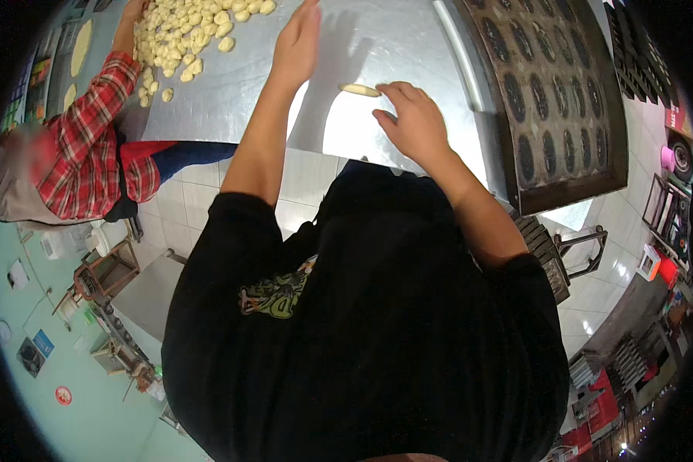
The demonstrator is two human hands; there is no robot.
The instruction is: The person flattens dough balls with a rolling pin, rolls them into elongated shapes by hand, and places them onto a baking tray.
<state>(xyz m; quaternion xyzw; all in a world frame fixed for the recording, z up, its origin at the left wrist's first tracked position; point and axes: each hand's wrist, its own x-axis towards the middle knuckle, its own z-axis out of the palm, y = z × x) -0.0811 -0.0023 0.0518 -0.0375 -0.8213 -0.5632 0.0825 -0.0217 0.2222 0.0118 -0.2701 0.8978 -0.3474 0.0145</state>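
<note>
From where I stand, one slim dough stick [359, 90] lies on the shiny metal worktop [200, 115], in front of the person in the black T-shirt and between the two hands. The right hand [417, 122] is loosely open, thumb apart from the bent fingers, with a fingertip at the right end of the stick; I can't tell whether it presses or barely touches. The left hand [296, 48] is up to the left of the stick, flat and unfolded, turned edge-on, and I see nothing in it.

As for progress, this one piece is already long, with narrowed ends, and looks to me about fully shaped. The big spread of dough lumps [181, 35] at the far left is round and short, so most of the dough I can see has not been drawn out. A co-worker in a red checked sleeve [92, 100] reaches to the edge of that heap. At the right stands a dark metal tray [574, 198] with rows of long oval hollows, beside a pale tube [458, 54].
</note>
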